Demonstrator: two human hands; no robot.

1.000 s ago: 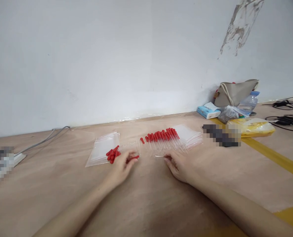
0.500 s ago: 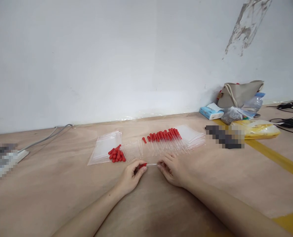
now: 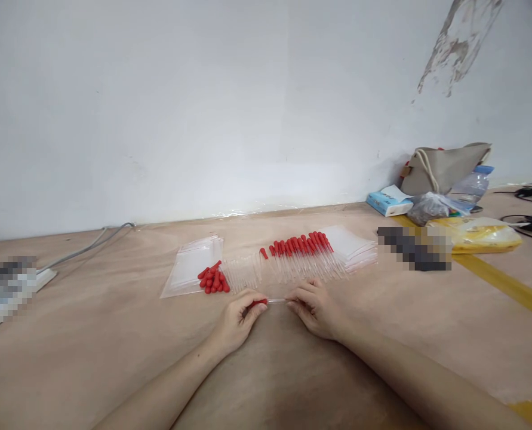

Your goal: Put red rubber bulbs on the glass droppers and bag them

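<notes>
My left hand (image 3: 241, 316) pinches a red rubber dropper bulb (image 3: 259, 303), mostly covered by the fingers. From the bulb a clear dropper tube (image 3: 276, 301) runs level to my right hand (image 3: 314, 310), which is closed on its other end. The tube's end meets the bulb at the left fingertips; how deep it sits inside is hidden. Just beyond my left hand lie a heap of loose red bulbs (image 3: 214, 279) and a row of bare clear tubes (image 3: 242, 272). Past my right hand, several droppers with red bulbs fitted (image 3: 301, 246) lie side by side, one lone red bulb (image 3: 264, 254) at their left.
Clear zip bags lie in a left stack (image 3: 187, 269) and a right stack (image 3: 353, 248). A blue tissue pack (image 3: 388, 202), a grey bag (image 3: 449, 170) and a yellow packet (image 3: 485, 236) stand at the right. A power strip (image 3: 19, 304) and cable lie at the left.
Both hands keep their hold on the dropper, and a little less bare tube shows between them. The camera view has shifted slightly; the laid-out things stay in place.
</notes>
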